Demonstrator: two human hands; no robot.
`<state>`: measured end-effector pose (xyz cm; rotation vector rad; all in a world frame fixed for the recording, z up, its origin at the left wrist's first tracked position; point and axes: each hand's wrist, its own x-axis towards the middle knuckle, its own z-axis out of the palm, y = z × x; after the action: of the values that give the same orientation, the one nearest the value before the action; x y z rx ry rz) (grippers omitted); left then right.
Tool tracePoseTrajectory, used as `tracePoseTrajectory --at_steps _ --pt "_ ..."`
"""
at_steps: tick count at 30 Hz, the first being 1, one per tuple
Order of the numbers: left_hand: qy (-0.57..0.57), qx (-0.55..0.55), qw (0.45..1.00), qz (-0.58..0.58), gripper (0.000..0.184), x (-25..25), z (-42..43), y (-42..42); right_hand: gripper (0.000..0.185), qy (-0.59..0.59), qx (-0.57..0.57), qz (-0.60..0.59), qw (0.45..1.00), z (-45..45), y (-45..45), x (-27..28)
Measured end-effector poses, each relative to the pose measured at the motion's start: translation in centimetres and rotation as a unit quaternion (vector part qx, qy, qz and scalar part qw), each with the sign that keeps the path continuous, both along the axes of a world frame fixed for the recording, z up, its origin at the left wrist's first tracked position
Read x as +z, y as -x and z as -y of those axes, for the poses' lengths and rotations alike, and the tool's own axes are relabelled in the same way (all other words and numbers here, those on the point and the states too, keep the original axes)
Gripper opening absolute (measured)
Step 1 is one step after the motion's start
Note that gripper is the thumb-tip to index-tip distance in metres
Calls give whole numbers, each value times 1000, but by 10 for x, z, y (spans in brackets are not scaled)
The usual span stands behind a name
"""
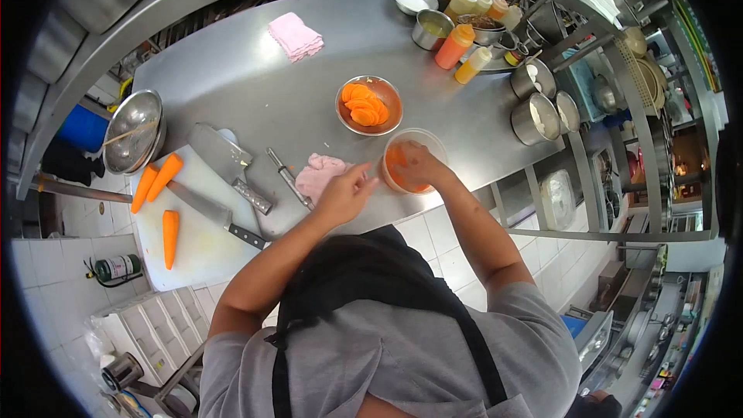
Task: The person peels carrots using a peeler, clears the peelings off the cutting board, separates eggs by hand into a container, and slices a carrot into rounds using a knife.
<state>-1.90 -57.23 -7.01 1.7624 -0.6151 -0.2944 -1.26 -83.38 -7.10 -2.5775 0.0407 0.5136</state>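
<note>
In the head view, your right hand (418,164) reaches into the round, translucent plastic tub (438,145) of orange contents on the stainless-steel bench (255,62), its fingers bent down; you cannot tell whether they grip anything. Your left hand (347,195), loosely open and apparently empty, is just beside the tub and the crumpled pink cloth (316,178). Beyond the tub sits the round metal bowl (393,119) holding thin orange slices (364,105).

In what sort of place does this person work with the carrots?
Probably a restaurant kitchen: there is a long metal work table, sauce bottles grouped with metal pots, and a large knife on a white cutting board.
</note>
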Motion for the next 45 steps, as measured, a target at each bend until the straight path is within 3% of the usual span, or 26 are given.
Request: tracePoseTrajectory --at_steps 1,3,9,14,16,17,19,23,25,29,32,34,38,41,43,45 --pt "-2 -4 1000 4 43 3 12 -4 57 44 33 15 998 -3 0 -1" --pt "-79 -42 974 -208 53 9 32 -12 53 41 65 8 997 -1 -4 -7" --pt "-18 -93 947 -307 50 13 52 -26 44 42 137 -33 989 -2 -2 6" --pt "-39 -69 951 -298 46 17 55 -24 45 -5 159 -94 983 2 1 36" --pt "-38 -72 951 -298 45 19 54 -25 45 -19 147 -222 964 3 -6 53" --pt "-35 -70 951 -298 45 20 54 -25 45 -20 147 -222 964 7 -7 51" --pt "-32 -68 950 -303 44 19 54 -21 49 -75 123 -24 989 18 -4 42" --pt "-9 -48 948 -315 44 12 57 -19 51 31 56 -110 992 9 -1 16" --pt "-2 -37 947 -318 44 7 58 -18 51 78 169 -101 977 8 -2 8" --pt "31 -19 942 -332 46 1 60 -16 44 128 205 -87 967 -1 3 1" --pt "26 -8 942 -335 44 5 63 -14 43 97 191 -115 970 -7 6 12" --pt "16 -12 944 -330 44 3 64 -15 42 -14 166 -155 974 -7 2 23" --pt "14 -15 951 -309 44 -3 67 -15 43 -18 170 -192 966 -5 -3 38" --pt "4 -1 956 -295 42 -1 66 -14 45 -16 246 -193 950 4 -7 27" --pt "-6 7 959 -284 42 -2 65 -13 50 -73 188 -217 955 9 -9 17" --pt "-3 13 962 -272 41 -4 65 -13 53 -106 160 -256 948 1 -8 53"
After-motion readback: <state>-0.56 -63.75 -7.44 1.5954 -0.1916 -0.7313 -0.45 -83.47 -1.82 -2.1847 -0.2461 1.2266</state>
